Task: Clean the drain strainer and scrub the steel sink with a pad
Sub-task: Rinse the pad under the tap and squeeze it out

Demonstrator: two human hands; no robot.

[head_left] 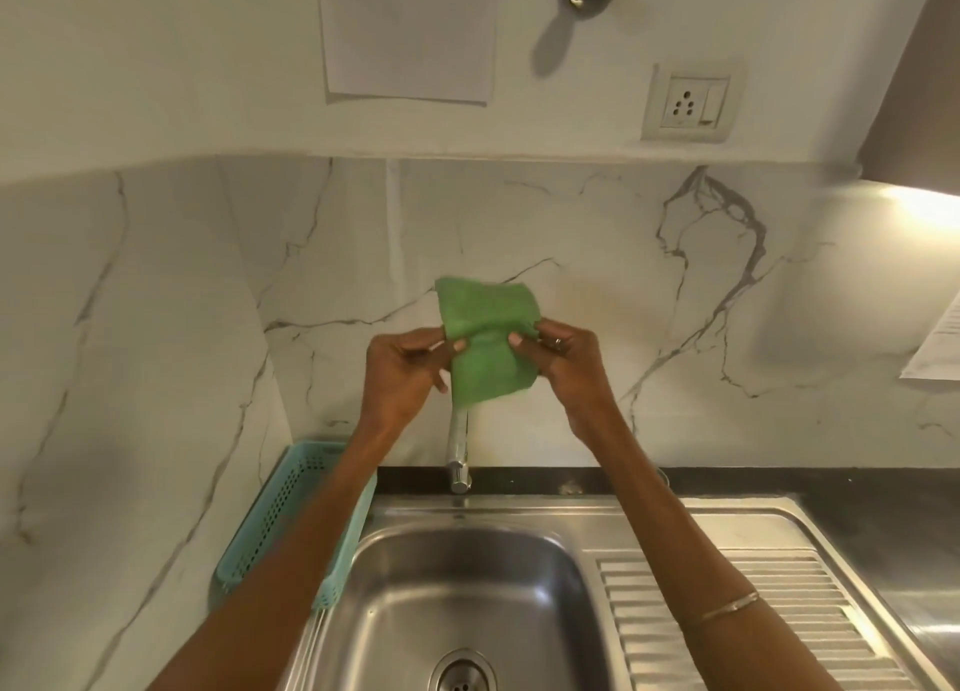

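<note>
A green scrub pad (485, 339) is held up in front of the marble backsplash, bent in the middle. My left hand (402, 373) pinches its left edge and my right hand (566, 365) pinches its right edge. Both hands are raised well above the steel sink (457, 581). The round drain strainer (462, 675) sits in the basin floor at the bottom edge of the view. The chrome tap (458, 449) stands just below the pad, its upper part hidden behind it.
A teal plastic basket (291, 508) stands left of the sink, partly behind my left forearm. The ribbed steel drainboard (737, 623) lies to the right. A wall socket (691, 103), a sheet of paper (410, 36) and a lit lamp at far right are on the wall.
</note>
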